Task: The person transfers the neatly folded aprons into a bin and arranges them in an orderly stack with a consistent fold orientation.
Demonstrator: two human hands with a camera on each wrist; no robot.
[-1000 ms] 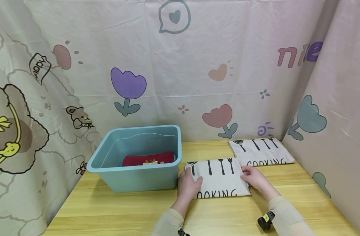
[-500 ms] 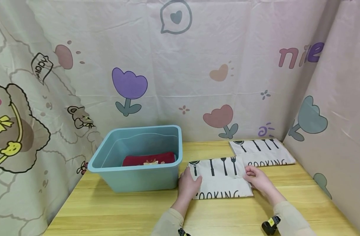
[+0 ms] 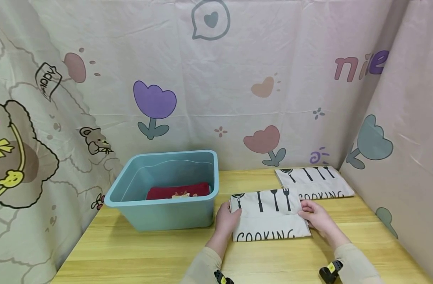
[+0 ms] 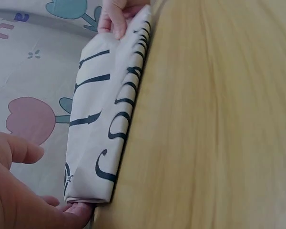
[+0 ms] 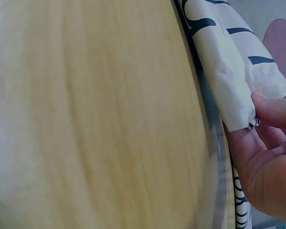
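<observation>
A folded white cloth (image 3: 269, 217) with black kitchen utensils and the word COOKING printed on it is between my two hands. My right hand (image 3: 317, 217) pinches its right edge, with the thumb on top and fingers underneath in the right wrist view. At the left edge, my left hand (image 3: 226, 221) has its fingertips at the underside of the cloth. Its thumb (image 4: 26, 150) stands apart from the fabric in the left wrist view. Behind lies a second folded cloth (image 3: 319, 183) with the same print, partly overlapped in the head view.
Left of the hands stands a blue plastic bin (image 3: 166, 217), close beside my left hand. A dark red folded cloth (image 3: 163, 192) lies inside it. The wooden table (image 3: 138, 256) ends at a printed curtain (image 3: 209, 86) behind and at the sides.
The near cloth has shifted to the right, and my right hand has moved right with it. My left hand stays nearly in place, with more of the cloth's left side now showing.
</observation>
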